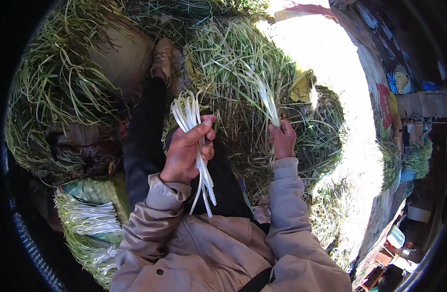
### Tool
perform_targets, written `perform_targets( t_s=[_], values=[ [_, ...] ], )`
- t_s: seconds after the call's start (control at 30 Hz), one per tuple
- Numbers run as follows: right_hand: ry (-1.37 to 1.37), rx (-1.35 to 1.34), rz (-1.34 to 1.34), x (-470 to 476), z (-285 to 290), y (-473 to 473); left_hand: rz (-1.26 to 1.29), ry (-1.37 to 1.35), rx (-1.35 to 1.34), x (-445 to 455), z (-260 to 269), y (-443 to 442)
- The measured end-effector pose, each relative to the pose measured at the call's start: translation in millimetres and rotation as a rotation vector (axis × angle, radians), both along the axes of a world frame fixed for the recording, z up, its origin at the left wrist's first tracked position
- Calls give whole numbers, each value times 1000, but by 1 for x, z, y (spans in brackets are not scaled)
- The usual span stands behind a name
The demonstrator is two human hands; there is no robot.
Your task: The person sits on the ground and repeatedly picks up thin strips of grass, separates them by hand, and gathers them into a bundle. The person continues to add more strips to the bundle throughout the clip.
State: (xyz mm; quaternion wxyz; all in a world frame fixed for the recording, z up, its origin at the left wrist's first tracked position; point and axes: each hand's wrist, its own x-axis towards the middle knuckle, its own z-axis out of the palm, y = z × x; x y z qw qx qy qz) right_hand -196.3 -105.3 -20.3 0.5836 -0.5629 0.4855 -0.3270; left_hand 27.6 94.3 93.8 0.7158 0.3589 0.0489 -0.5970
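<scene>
My left hand grips a small bunch of long white stalks, which look like blanched chives or young garlic. The stalks curl over above my thumb, and their straight lower ends hang below the fist over my lap. To the right, my right hand is closed around a thin bundle of pale green and white leaves. That bundle points up and away, over a large heap of loose green leaves and stalks. My right palm is turned away, so the held end of the bundle is mostly hidden.
Lower left, sorted white-stemmed bunches lie on a printed green sack. More long leaves pile up at far left, near a shoe. A yellow scrap lies by the heap. Glaring sunlight washes out the ground at right.
</scene>
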Motion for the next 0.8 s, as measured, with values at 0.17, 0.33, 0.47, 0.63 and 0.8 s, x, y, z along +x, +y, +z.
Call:
perform_targets(
  t_s=[0.17, 0.33, 0.47, 0.63, 0.8],
  values=[
    [-85, 66, 4, 12, 36, 20, -17, -104, -1, -11, -6, -20],
    [-160, 187, 29, 16, 51, 44, -56, -194, 72, -30, -20, -48],
    [-312, 169, 87, 20, 52, 60, -38, -230, 121, -44, -31, -60],
    [-323, 144, 78, 28, 50, 68, -4, -290, 124, -48, -39, -63],
    [-118, -191, 13, 35, 51, 72, 19, -345, 153, -50, -37, -63]
  ],
)
